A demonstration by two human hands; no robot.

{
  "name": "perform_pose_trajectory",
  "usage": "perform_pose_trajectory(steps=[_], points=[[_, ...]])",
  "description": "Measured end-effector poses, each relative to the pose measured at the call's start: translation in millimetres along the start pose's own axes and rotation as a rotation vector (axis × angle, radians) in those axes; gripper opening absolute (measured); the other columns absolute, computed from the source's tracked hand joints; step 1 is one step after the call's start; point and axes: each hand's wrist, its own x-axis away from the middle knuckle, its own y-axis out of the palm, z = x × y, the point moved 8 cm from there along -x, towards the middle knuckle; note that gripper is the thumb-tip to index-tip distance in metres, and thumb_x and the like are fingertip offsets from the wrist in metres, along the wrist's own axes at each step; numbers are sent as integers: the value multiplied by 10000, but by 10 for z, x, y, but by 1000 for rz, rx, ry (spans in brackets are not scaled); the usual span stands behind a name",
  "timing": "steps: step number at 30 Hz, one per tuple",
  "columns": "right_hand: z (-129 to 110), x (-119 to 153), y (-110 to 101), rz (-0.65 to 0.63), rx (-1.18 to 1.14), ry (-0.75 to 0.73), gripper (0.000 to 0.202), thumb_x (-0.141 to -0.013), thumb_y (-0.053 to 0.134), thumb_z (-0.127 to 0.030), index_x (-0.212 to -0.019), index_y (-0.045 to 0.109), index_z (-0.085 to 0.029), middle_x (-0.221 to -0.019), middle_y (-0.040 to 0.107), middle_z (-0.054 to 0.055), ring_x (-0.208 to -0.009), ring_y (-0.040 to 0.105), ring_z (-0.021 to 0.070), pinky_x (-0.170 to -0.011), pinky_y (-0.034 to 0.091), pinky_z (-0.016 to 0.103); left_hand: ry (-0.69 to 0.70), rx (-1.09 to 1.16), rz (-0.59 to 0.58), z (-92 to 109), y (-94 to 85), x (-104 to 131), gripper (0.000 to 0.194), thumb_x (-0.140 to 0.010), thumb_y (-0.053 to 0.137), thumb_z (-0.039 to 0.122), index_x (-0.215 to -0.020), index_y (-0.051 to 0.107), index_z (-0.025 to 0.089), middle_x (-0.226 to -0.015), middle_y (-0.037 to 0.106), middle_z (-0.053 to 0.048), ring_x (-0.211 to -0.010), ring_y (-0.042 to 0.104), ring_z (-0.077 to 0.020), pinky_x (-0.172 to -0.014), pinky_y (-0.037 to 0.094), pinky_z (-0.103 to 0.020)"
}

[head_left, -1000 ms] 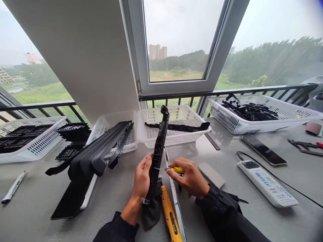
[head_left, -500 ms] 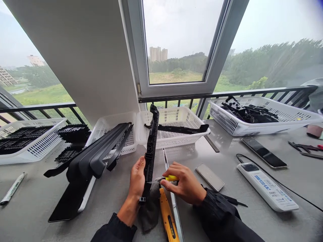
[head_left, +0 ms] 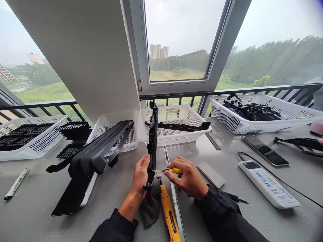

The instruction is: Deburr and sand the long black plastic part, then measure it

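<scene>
My left hand [head_left: 140, 177] grips the lower end of a long black plastic part [head_left: 152, 137], which stands nearly upright above the grey table [head_left: 37, 208]. My right hand [head_left: 188, 176] holds a small yellow-handled tool [head_left: 174, 170]; its thin metal tip points left and touches the part's side near my left fingers. A dark grey cloth [head_left: 151, 205] lies under the part's foot. Beside it lies a yellow utility knife [head_left: 169, 218], next to a metal ruler [head_left: 174, 201].
White baskets hold black parts: centre [head_left: 181, 132], right [head_left: 252, 124], left [head_left: 30, 141]. Stacked long black trims [head_left: 98, 154] lean out of another basket [head_left: 113, 126]. A phone [head_left: 211, 174], a white remote [head_left: 268, 184], a dark phone [head_left: 266, 150] and a marker [head_left: 15, 184] lie about.
The black part swung from tilting right to nearly upright. My right hand drew back, then brought the tool tip against the part again. A dark object has come in at the right edge.
</scene>
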Motion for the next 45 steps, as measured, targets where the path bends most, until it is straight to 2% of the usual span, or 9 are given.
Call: perform_pose_trajectory(steps=[6,11,17,23,30,35,40,45], points=[[-40,-23,-66,33,13,-11,187,-1022,714,-351,-880,754,-235,-788,737,28,-771,663,205,-706,508,328,38,8,-37,45,42,18,734,-629,916,842,-685,512,232,-514,394,138,-396,270,-28,-360,268,-165],[-19,-6,-39,20,24,-18,203,-1015,721,-355,-856,749,-231,-767,726,24,-750,650,205,-697,497,332,56,7,-36,26,20,-1,727,-644,902,848,-688,506,239,-520,371,143,-408,242,-32,-363,257,-173],[-7,20,-14,7,20,4,232,-1061,680,-393,-917,765,-232,-819,746,42,-791,656,217,-723,508,345,80,-4,-34,27,-8,6,695,-682,891,832,-698,549,228,-564,430,114,-452,311,-54,-408,296,-185],[-58,20,20,-44,29,-27,162,-984,719,-316,-844,740,-239,-746,718,17,-742,637,203,-690,488,332,108,-13,-29,63,-11,0,700,-681,878,849,-682,558,226,-551,417,112,-481,301,-68,-435,303,-192],[-83,47,77,-63,9,-39,133,-984,717,-303,-882,748,-224,-783,726,29,-785,635,211,-724,481,334,112,-64,-23,40,-31,-11,692,-689,873,847,-739,621,204,-624,533,71,-555,399,-92,-494,353,-199],[-126,37,97,-87,7,-66,137,-957,733,-287,-833,747,-229,-728,707,7,-744,620,199,-687,456,319,135,-102,-28,80,-27,-9,708,-690,852,869,-710,586,213,-583,448,94,-534,328,-89,-479,295,-211],[-98,47,75,-68,-14,-43,241,-1043,664,-352,-867,762,-220,-773,736,23,-743,638,187,-707,451,316,131,-123,-25,35,-22,8,710,-709,831,878,-740,575,216,-633,474,84,-566,355,-94,-506,318,-210],[-107,37,87,-27,7,-34,359,-1101,609,-405,-828,751,-220,-736,735,8,-687,663,165,-678,454,289,138,-137,-33,52,6,18,717,-725,803,893,-741,559,220,-616,426,98,-557,308,-90,-482,288,-211]])
